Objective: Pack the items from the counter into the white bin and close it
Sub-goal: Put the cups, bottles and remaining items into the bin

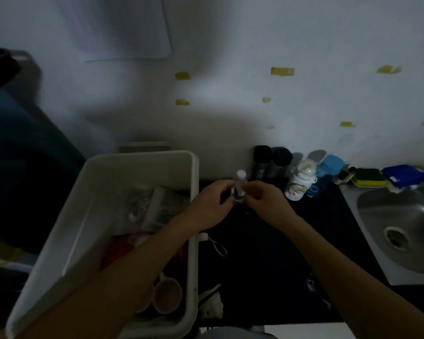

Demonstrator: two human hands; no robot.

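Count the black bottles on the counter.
2. One black bottle stands behind the clear bottle; the second stands close on its right. The light is dim, so others may be hidden.

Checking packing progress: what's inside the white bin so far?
In the white bin: a pale packet, a red item and pink cups. The left arm covers the middle; dim light hides the rest.

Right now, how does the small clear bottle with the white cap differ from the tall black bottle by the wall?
The small clear bottle is see-through, white-capped; the tall black bottle is dark all over. The left hand and right hand hold the clear one; the black one stands untouched. Both are upright.
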